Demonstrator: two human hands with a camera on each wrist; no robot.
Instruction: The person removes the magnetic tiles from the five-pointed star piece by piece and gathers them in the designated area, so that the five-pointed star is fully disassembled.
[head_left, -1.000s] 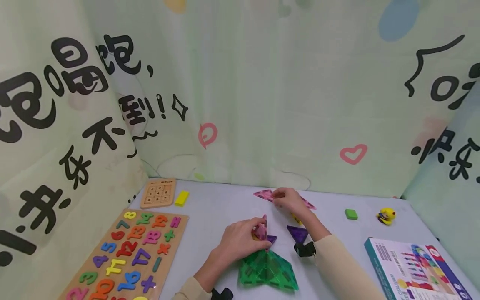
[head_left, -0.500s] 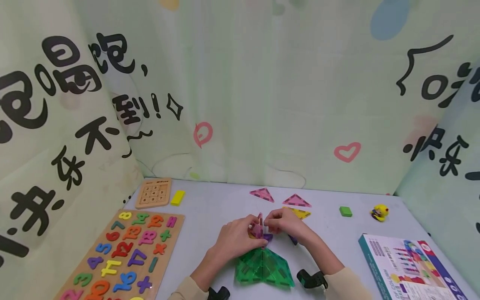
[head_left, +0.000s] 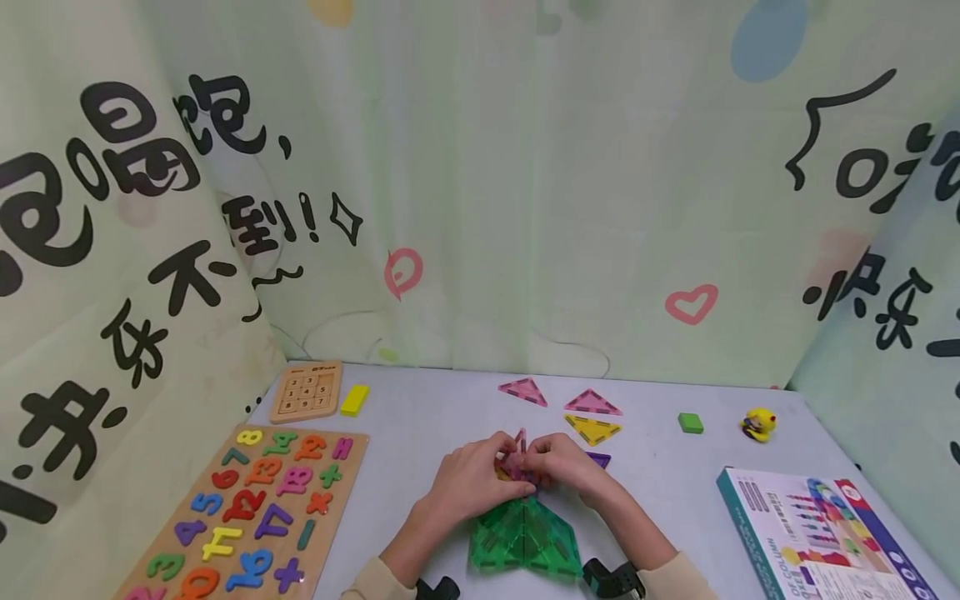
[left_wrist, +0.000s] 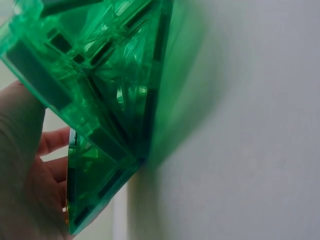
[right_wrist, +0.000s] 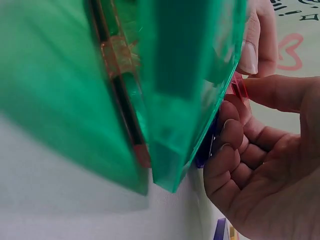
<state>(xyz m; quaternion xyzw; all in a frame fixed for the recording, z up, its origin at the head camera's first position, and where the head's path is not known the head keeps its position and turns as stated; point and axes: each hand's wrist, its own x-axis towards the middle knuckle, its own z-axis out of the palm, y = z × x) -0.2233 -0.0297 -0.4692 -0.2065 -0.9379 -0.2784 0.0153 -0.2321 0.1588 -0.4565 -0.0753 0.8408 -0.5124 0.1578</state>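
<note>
A see-through green structure of magnetic tiles (head_left: pixel 525 537) stands on the table in front of me, with pink, purple and some yellow or orange at its far end. My left hand (head_left: pixel 467 473) holds that far end, thumb on the near side. Fingers curled, my right hand (head_left: pixel 566 462) meets it from the right at an upright pink magnetic tile (head_left: pixel 522 439). In the right wrist view, the right thumb and curled fingers pinch a pink tile (right_wrist: pixel 239 87), and a purple tile (right_wrist: pixel 206 147) shows behind the green wall. The left wrist view has the green triangles (left_wrist: pixel 120 90) close up, fingers behind them.
Beyond the hands lie two loose pink triangles (head_left: pixel 523 390), a yellow triangle (head_left: pixel 592 429) and a partly hidden purple one (head_left: pixel 600 459). A number board (head_left: pixel 247 508) lies left, a boxed set (head_left: pixel 825 529) right. A green block (head_left: pixel 691 423) and yellow figurine (head_left: pixel 759 424) stand back right.
My right hand has come back from the loose pink triangles to the structure's far end, beside the left hand. The left hand has kept its hold. The view has shifted slightly.
</note>
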